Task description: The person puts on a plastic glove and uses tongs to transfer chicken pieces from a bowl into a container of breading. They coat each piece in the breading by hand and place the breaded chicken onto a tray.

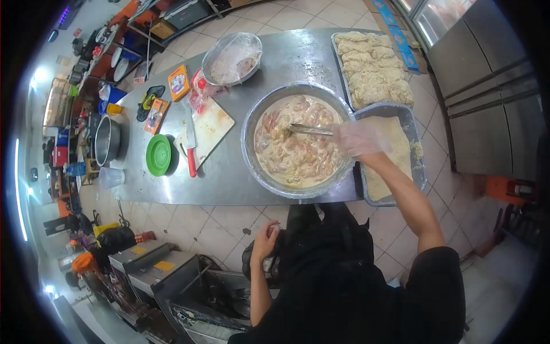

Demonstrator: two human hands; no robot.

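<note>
My right hand point(360, 137), in a clear plastic glove, grips a pair of metal tongs point(312, 129). The tongs' tips reach into a large round metal basin point(247, 155) of raw meat pieces point(298, 163) in pale, creamy liquid. Under my right wrist lies a grey tub point(420, 166) of light breading crumbs point(382, 180). My bare left hand point(264, 239) hangs low by my body, away from the table, its fingers loosely bent and apart with nothing visible in them.
Breaded pieces point(372, 69) fill a tray at the table's far right. On the left are a plastic-covered bowl point(232, 60), a cutting board point(215, 126), a red-handled knife point(191, 160) and a green bowl point(158, 155). A steel fridge point(487, 86) stands right.
</note>
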